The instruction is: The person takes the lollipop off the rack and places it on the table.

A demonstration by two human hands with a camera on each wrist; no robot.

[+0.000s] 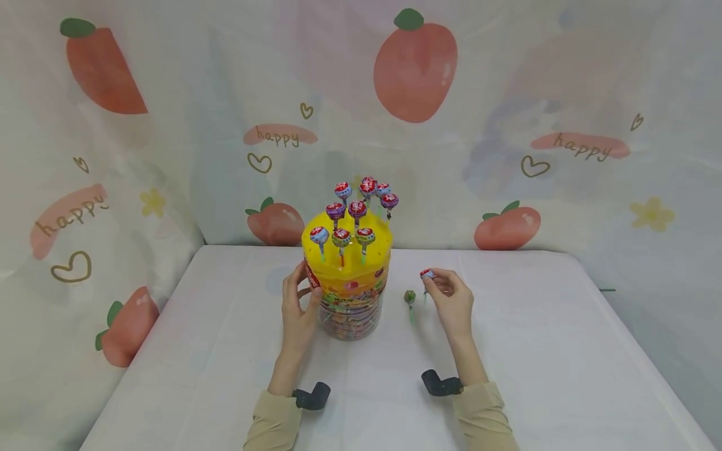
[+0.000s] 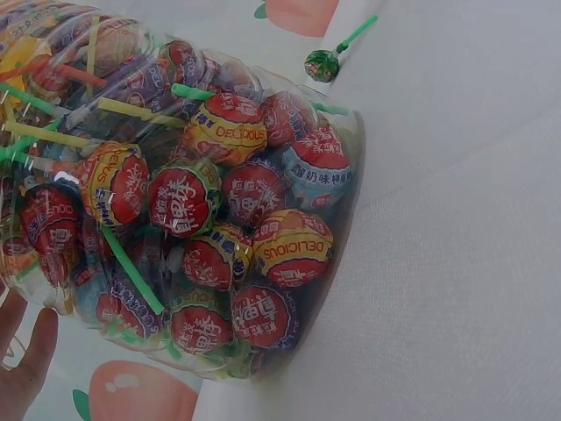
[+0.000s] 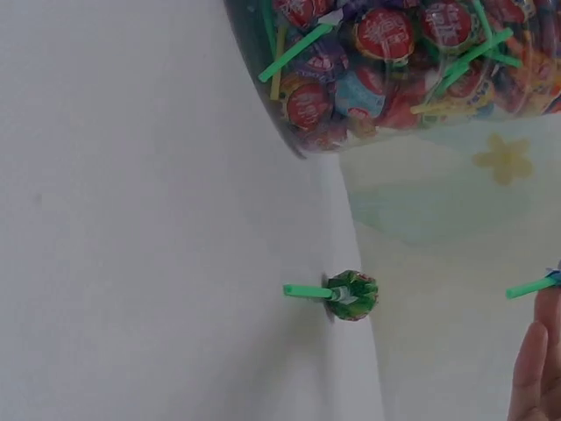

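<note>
A clear ribbed jar point(image 1: 351, 316) with a yellow top point(image 1: 352, 266) stands upright on the table, packed with wrapped lollipops point(image 2: 184, 197). Several more lollipops point(image 1: 358, 210) stick up from the top, heads upward. My left hand point(image 1: 296, 310) holds the jar's left side, thumb toward the front; its fingers point(image 2: 37, 355) show at the lower left of the left wrist view. To the jar's right, my right hand point(image 1: 453, 304) pinches a blue-and-red lollipop point(image 1: 427, 274) by its head, its green stick point(image 3: 529, 288) pointing down. Close by, a green-wrapped lollipop point(image 3: 353, 296) lies on the table.
White cloth covers the table point(image 1: 541, 351). Behind and at the sides hangs a pale curtain point(image 1: 350, 62) printed with fruit, hearts and "happy". A black wrist mount point(image 1: 442, 383) sits on the right forearm, another black mount point(image 1: 313, 397) on the left.
</note>
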